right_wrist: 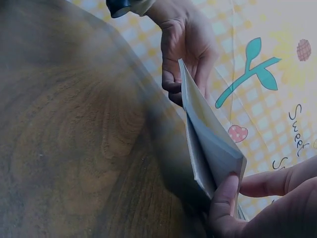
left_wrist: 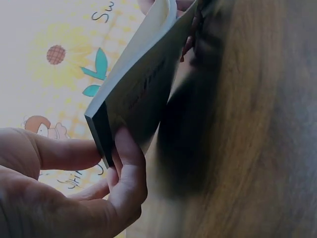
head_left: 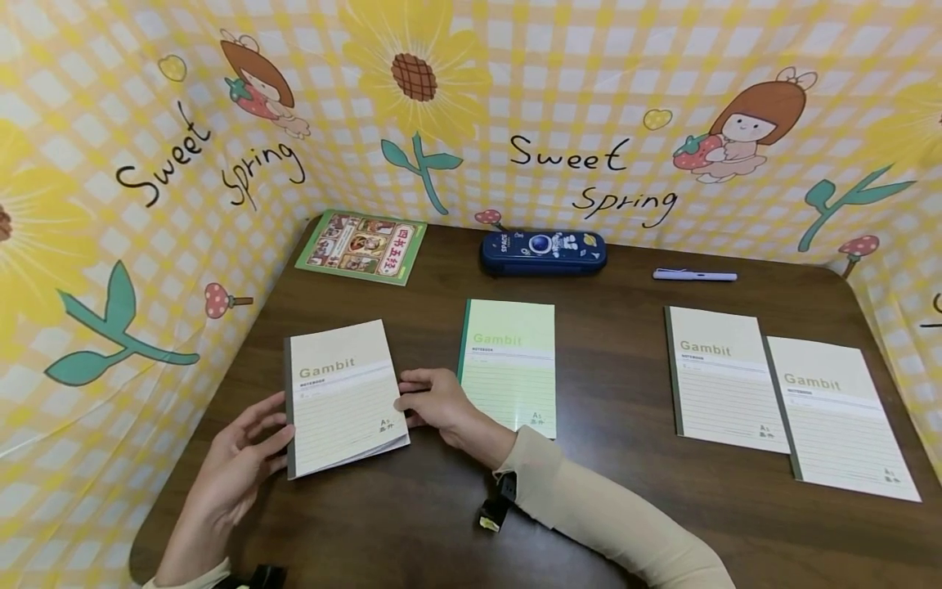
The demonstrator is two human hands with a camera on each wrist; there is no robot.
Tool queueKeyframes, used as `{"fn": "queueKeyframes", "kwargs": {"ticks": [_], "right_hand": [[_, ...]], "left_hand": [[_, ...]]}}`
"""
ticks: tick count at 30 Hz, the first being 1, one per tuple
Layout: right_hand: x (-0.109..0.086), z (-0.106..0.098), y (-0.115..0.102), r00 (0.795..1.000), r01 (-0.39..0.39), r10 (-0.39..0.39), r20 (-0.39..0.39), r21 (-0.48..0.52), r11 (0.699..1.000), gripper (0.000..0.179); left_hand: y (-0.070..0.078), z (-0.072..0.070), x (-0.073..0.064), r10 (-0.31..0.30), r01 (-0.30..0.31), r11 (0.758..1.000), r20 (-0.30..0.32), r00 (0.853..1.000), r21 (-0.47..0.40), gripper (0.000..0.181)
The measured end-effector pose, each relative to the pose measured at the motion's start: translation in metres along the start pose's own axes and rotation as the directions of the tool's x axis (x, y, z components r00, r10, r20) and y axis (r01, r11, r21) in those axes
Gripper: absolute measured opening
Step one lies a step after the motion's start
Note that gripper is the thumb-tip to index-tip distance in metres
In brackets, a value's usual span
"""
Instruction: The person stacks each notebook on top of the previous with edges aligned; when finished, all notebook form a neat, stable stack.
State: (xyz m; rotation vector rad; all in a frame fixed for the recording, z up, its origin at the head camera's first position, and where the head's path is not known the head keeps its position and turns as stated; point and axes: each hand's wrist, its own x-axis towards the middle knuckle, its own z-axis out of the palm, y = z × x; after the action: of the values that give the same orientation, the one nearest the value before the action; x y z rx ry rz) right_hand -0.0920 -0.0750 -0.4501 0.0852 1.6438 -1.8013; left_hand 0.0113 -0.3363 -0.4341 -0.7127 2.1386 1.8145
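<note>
A cream Gambit notebook [head_left: 342, 409] with a dark spine is held above the brown table between both hands, at the left in the head view. My left hand [head_left: 239, 458] grips its spine edge, thumb on the front cover and fingers behind, as the left wrist view shows. On the opposite edge, my right hand [head_left: 445, 405] pinches the notebook. Its pages [right_wrist: 208, 134] and one cover part slightly in the right wrist view. Just behind my right hand lies a pale green Gambit notebook [head_left: 511, 352] with a green spine, partly covered by that hand.
Two more cream notebooks lie at the right, one [head_left: 721, 393] partly under the other [head_left: 842, 417]. Along the back are a green picture-covered book [head_left: 361, 247], a dark blue pencil case [head_left: 543, 254] and a lavender pen [head_left: 695, 276]. Yellow checked cloth [head_left: 471, 106] walls the table [head_left: 611, 474].
</note>
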Motion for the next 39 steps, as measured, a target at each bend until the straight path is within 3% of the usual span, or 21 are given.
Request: {"fn": "queueKeyframes", "kwargs": {"ticks": [7, 21, 29, 39], "right_hand": [[0.002, -0.008, -0.002, 1.000, -0.022, 0.021, 0.014, 0.030, 0.999, 0.045], [-0.013, -0.030, -0.007, 0.995, 0.093, -0.092, 0.023, -0.011, 0.996, 0.043], [-0.025, -0.051, -0.013, 0.990, 0.144, -0.144, 0.009, -0.016, 0.989, 0.046], [-0.035, -0.077, -0.018, 0.981, 0.173, -0.172, -0.086, 0.004, 0.985, 0.048]], "left_hand": [[0.001, 0.001, 0.001, 0.037, -0.033, 0.995, 0.041, 0.998, -0.098, 0.072], [0.010, 0.015, 0.005, 0.121, -0.109, 0.985, 0.081, 0.989, -0.131, 0.068], [0.022, 0.035, 0.011, 0.166, -0.157, 0.983, 0.100, 0.981, -0.095, 0.068], [0.035, 0.066, 0.021, 0.211, -0.198, 0.975, 0.152, 0.966, -0.097, 0.065]]}}
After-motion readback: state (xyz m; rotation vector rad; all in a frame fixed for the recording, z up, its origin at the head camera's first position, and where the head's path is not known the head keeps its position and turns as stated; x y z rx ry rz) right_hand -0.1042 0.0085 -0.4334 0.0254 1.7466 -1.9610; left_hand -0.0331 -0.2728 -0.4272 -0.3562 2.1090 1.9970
